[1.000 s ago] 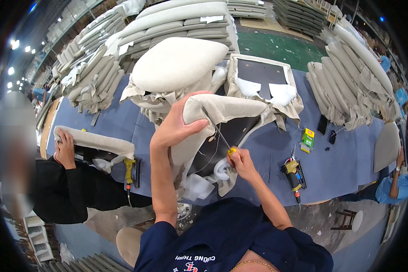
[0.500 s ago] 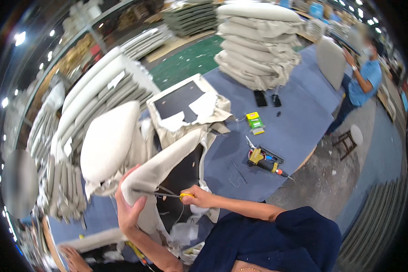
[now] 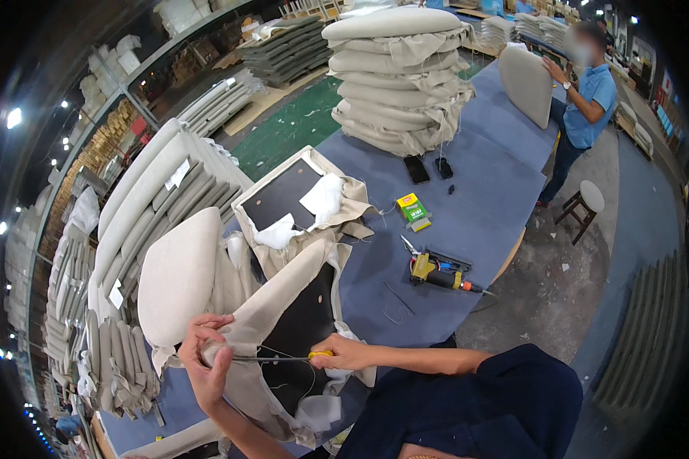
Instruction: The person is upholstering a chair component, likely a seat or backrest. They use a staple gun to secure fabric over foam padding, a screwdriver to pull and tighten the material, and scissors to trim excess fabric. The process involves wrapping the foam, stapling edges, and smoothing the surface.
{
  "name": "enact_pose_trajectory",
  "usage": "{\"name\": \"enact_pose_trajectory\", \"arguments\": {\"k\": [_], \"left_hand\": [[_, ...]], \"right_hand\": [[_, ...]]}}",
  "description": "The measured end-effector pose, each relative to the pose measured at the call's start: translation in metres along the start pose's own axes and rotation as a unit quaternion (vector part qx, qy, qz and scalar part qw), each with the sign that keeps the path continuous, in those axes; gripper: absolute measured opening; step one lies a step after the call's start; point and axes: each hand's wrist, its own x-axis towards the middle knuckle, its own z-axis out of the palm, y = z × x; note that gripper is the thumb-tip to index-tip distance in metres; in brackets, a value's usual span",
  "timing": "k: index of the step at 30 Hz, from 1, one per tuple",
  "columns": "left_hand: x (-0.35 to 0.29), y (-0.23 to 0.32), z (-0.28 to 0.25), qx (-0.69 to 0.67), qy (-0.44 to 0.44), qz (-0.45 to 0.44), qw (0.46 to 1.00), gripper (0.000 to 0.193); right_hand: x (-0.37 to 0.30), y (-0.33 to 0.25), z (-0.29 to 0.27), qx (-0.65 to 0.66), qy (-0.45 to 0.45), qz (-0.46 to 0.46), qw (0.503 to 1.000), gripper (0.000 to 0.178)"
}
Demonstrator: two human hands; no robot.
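Observation:
A beige padded seat cushion [image 3: 279, 294] with a dark underside board [image 3: 302, 314] lies tilted on the blue-covered table in front of me. My left hand [image 3: 205, 359] is closed round its near left corner, fingers on top and thumb on the inner side. My right hand [image 3: 343, 353] grips the yellow handle of a tool with a long thin dark shaft [image 3: 272, 359]. The shaft points left, its tip meeting the fabric corner by my left thumb; the exact contact is hidden. A thin thread [image 3: 311, 382] loops over the board below the shaft.
Another upholstered frame [image 3: 314, 162] and a plump cushion [image 3: 177, 279] lie beyond. A tall cushion stack [image 3: 398, 84] stands on the table [image 3: 383, 298], near phones, a green-yellow box [image 3: 413, 212] and a power tool [image 3: 440, 274]. A co-worker [image 3: 589, 99] handles a cushion at right, beside a stool [image 3: 587, 203].
My left-hand fingers have come over the top of the cushion corner, and the tool's shaft lies more level. The whole view has shifted; another person's hand at lower left is out of sight.

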Motion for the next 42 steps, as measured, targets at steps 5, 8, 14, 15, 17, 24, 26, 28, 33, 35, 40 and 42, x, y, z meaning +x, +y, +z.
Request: {"name": "enact_pose_trajectory", "arguments": {"k": [5, 8, 14, 15, 17, 24, 26, 28, 33, 35, 40, 42], "left_hand": [[-0.003, -0.002, 0.007, -0.013, 0.038, 0.036, 0.999, 0.028], [-0.005, -0.001, 0.015, -0.037, 0.065, 0.048, 0.996, 0.027], [-0.008, -0.009, 0.011, -0.042, 0.091, 0.083, 0.991, 0.025], [-0.009, -0.009, 0.011, -0.045, 0.091, 0.078, 0.992, 0.025], [-0.007, -0.009, 0.011, -0.052, 0.09, 0.069, 0.992, 0.026], [-0.009, -0.011, 0.009, -0.058, 0.085, 0.067, 0.992, 0.027], [-0.01, -0.013, 0.007, -0.055, 0.092, 0.062, 0.992, 0.027], [-0.009, -0.013, 0.008, -0.059, 0.09, 0.063, 0.992, 0.026], [-0.006, -0.006, 0.017, -0.056, 0.086, 0.07, 0.992, 0.024], [-0.005, 0.0, 0.024, -0.056, 0.09, 0.067, 0.992, 0.023], [0.0, 0.002, 0.026, -0.062, 0.093, 0.06, 0.992, 0.021], [-0.002, 0.001, 0.026, -0.061, 0.092, 0.058, 0.992, 0.021]], "right_hand": [[-0.001, 0.01, 0.002, -0.132, 0.064, -0.03, 0.989, 0.043], [-0.003, 0.008, -0.006, -0.129, 0.06, -0.025, 0.99, 0.04], [-0.01, 0.01, -0.001, -0.183, 0.094, -0.011, 0.979, 0.037], [-0.01, 0.009, 0.002, -0.192, 0.096, -0.008, 0.977, 0.037], [-0.01, 0.007, 0.002, -0.195, 0.112, -0.011, 0.974, 0.037], [-0.005, -0.001, 0.0, -0.23, 0.131, -0.02, 0.964, 0.036], [-0.005, -0.002, 0.0, -0.239, 0.139, -0.023, 0.961, 0.038], [-0.006, -0.007, 0.002, -0.252, 0.162, -0.014, 0.954, 0.04], [0.002, -0.002, 0.013, -0.296, 0.225, 0.0, 0.928, 0.049], [0.006, 0.012, 0.012, -0.22, 0.172, 0.024, 0.96, 0.056], [0.011, 0.028, 0.015, 0.003, 0.029, 0.064, 0.998, 0.066], [0.011, 0.027, 0.026, -0.12, 0.139, 0.02, 0.983, 0.073]]}}
